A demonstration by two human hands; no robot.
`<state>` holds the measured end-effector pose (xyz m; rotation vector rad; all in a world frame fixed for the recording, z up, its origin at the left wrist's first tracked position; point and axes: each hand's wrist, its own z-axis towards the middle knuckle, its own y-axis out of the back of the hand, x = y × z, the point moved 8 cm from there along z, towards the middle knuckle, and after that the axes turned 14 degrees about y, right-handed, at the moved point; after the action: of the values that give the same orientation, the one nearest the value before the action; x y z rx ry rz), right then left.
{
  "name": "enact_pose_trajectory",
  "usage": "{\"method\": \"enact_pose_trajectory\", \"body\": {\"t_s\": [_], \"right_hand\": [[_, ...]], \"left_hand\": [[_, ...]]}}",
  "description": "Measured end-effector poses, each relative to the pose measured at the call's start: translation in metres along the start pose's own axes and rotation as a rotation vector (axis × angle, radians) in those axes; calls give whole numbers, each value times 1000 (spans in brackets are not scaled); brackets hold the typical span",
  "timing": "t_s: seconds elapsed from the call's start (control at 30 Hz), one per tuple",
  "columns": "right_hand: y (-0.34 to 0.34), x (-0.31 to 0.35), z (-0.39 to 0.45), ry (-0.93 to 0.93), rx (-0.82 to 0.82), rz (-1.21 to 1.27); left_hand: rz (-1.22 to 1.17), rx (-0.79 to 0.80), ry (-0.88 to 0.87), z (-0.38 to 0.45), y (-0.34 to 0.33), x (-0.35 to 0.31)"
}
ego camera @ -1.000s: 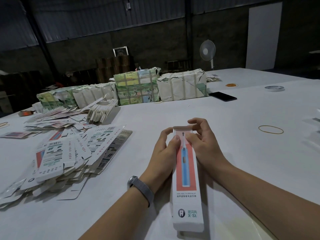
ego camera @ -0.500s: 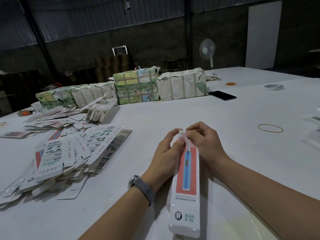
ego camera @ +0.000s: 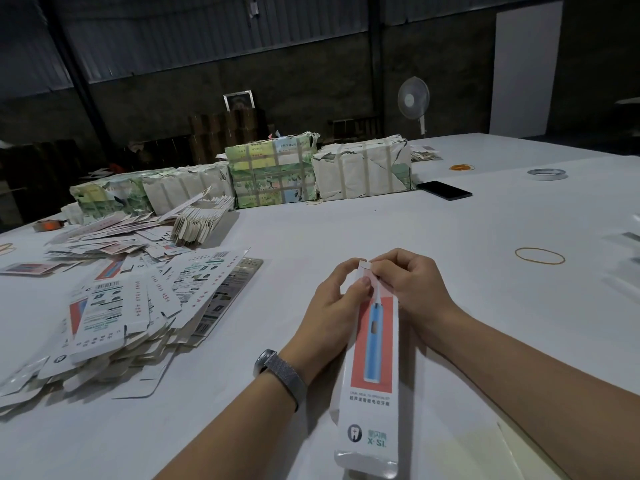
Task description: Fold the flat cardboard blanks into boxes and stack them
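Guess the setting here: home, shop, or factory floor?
Probably a packing workshop or warehouse: a heap of flat box blanks, strapped paper-wrapped bundles on a big white table, and corrugated metal walls behind.

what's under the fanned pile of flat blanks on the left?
More flat blanks layered beneath the top printed ones, their tabs sticking out over the white table. Whatever sits under the middle of the pile is covered.
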<state>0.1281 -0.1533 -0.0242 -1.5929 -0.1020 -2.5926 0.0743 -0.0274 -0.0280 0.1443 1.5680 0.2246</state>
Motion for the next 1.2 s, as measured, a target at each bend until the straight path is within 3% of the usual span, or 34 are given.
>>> {"method": "enact_pose_trajectory", "body": {"t_s": [0.5,0.9,1.2], "right_hand": [[3,6,-3,-15,-50,48],[3,8,-3,-15,-56,73],[1,7,-4,-7,-45,101]], "left_hand": [[32,61,74,0,-5,2],[64,91,34,-3,-8,0],[34,25,18,-1,-2,0]]}}
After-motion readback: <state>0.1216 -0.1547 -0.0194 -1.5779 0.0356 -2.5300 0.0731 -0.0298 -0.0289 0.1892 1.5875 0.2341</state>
